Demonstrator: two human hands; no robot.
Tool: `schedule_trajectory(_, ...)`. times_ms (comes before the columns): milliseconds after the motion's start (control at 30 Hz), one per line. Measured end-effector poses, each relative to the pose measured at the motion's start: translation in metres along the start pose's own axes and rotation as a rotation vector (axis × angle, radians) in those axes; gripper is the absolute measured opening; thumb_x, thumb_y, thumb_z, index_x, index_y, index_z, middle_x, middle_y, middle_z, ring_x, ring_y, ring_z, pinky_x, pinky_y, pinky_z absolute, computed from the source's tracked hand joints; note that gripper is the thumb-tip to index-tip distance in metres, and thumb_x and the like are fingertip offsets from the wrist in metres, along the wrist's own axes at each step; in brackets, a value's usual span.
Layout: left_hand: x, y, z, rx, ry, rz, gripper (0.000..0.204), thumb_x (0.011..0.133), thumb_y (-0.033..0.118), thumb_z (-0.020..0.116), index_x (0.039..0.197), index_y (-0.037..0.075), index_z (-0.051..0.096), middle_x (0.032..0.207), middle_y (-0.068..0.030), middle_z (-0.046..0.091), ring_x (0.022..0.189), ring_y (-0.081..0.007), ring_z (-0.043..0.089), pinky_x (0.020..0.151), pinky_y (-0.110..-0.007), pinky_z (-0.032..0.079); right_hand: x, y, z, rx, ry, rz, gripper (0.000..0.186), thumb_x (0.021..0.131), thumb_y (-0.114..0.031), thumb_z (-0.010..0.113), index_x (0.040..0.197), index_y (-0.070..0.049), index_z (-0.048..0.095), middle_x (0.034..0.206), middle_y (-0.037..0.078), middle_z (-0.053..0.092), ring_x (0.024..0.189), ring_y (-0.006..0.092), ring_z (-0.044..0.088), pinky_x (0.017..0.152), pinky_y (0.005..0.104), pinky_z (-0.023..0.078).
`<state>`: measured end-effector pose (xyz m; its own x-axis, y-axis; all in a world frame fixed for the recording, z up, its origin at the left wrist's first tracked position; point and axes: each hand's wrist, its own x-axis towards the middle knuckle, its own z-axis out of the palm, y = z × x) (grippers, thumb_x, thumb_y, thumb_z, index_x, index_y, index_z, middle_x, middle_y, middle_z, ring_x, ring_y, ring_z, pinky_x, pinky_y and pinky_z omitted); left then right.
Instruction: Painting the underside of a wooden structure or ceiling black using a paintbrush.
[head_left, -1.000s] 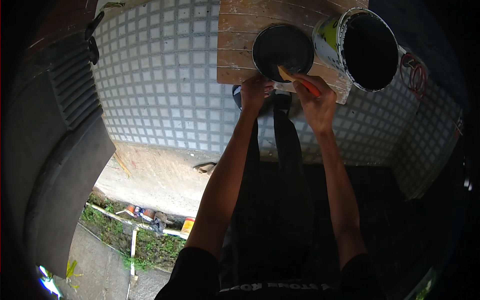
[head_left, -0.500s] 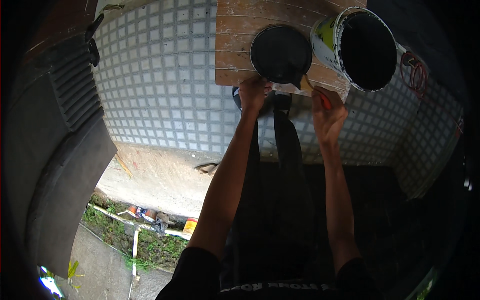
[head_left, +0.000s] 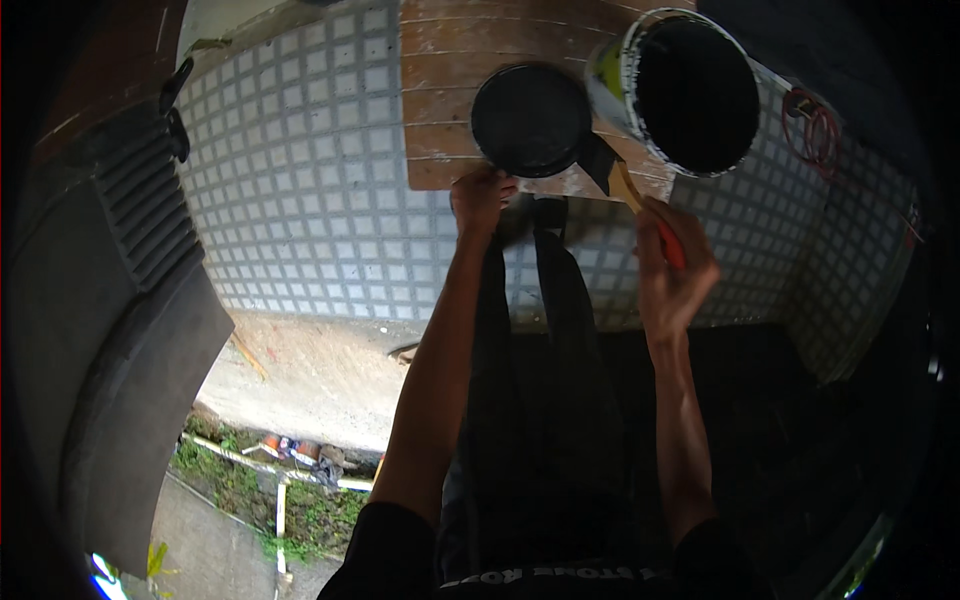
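Note:
In my right hand (head_left: 680, 265) is a paintbrush (head_left: 627, 187) with a wood-and-orange handle, its fingers closed round the handle. The wide black bristles touch or overlap the near right rim of a shallow round black lid (head_left: 530, 115). That lid lies on a wooden slatted tabletop (head_left: 438, 120) close to its near edge. My left hand (head_left: 478, 200) is at the lid's near left rim, fingers curled and seemingly gripping it; the exact contact is partly hidden. A bucket (head_left: 632, 85) stands right of the lid, dark inside, with black smears on its white rim.
Grey-and-white checkered tiles (head_left: 330, 180) cover the floor around the tabletop. A coiled red hose or cable (head_left: 820, 130) lies beyond the bucket. My legs (head_left: 575, 290) are just under the table's near edge. At lower left are a pale concrete strip (head_left: 310, 370) and white pipes (head_left: 282, 515).
My right hand has drawn back right and nearer to me, with the brush's bristles now more to the lid's right side. The whole view has shifted slightly; my left hand stays at the rim.

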<state>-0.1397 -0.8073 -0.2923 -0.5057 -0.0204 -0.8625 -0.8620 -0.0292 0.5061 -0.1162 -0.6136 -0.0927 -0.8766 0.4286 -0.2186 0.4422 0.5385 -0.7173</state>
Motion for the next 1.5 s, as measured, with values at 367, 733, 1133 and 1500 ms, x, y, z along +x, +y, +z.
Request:
schedule_trajectory(367, 0.000, 0.003, 0.002, 0.058, -0.009, -0.004, 0.024, 0.094, 0.021, 0.057, 0.104, -0.001, 0.063, 0.096, -0.0140, 0.072, 0.085, -0.0209, 0.071, 0.074, -0.031, 0.055, 0.126, 0.004, -0.047, -0.326, -0.026, -0.460, 0.029, 0.082, -0.001, 0.066, 0.109, -0.008, 0.070, 0.100, 0.013, 0.068, 0.085, 0.0284, 0.068, 0.076, 0.0334, 0.056)
schedule_trajectory(733, -0.004, 0.004, -0.005, 0.076, 0.007, 0.030, 0.028, 0.096, 0.023, 0.056, 0.108, -0.001, 0.064, 0.098, -0.0135, 0.072, 0.087, -0.0208, 0.071, 0.077, -0.032, 0.055, 0.138, 0.043, -0.016, -0.438, -0.184, -0.660, 0.028, 0.076, -0.001, 0.069, 0.102, -0.009, 0.068, 0.103, 0.015, 0.066, 0.096, 0.0357, 0.062, 0.088, 0.0413, 0.051)
schedule_trajectory(1133, -0.004, 0.004, -0.004, 0.078, 0.015, 0.024, 0.030, 0.096, 0.024, 0.057, 0.109, -0.001, 0.064, 0.098, -0.0133, 0.072, 0.087, -0.0212, 0.071, 0.078, -0.032, 0.054, 0.185, 0.059, -0.007, -0.439, -0.070, -0.764, 0.031, 0.076, -0.004, 0.071, 0.106, -0.012, 0.066, 0.100, 0.013, 0.066, 0.092, 0.0322, 0.063, 0.082, 0.0391, 0.052)
schedule_trajectory(1500, -0.001, 0.001, -0.003, 0.052, 0.015, 0.017, 0.027, 0.094, 0.024, 0.059, 0.106, 0.000, 0.064, 0.097, -0.0129, 0.072, 0.086, -0.0202, 0.071, 0.075, -0.032, 0.055, 0.143, 0.028, -0.042, -0.469, -0.273, -0.605, 0.028, 0.079, -0.002, 0.068, 0.106, -0.009, 0.070, 0.107, 0.013, 0.066, 0.091, 0.0287, 0.066, 0.082, 0.0359, 0.054)
